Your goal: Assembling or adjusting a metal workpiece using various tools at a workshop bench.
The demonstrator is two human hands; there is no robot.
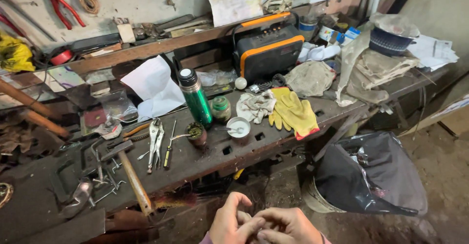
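Note:
My left hand [230, 222] and my right hand [288, 226] meet at the bottom middle of the view, below the front edge of a dark workbench [234, 153]. Their fingers are curled against each other. Whether something small sits between the fingertips is hidden. Nearest on the bench are a wooden-handled hammer [131, 175], locking pliers [155, 139], a screwdriver [169, 151] and a small tin [197, 133].
A green flask [196, 98], a white cup [238, 127], yellow gloves [294, 112] and rags lie on the bench. A black-and-orange case [267, 48] stands behind. A bucket lined with a black bag [371, 175] sits on the floor at the right. Red pliers [62, 7] hang on the wall.

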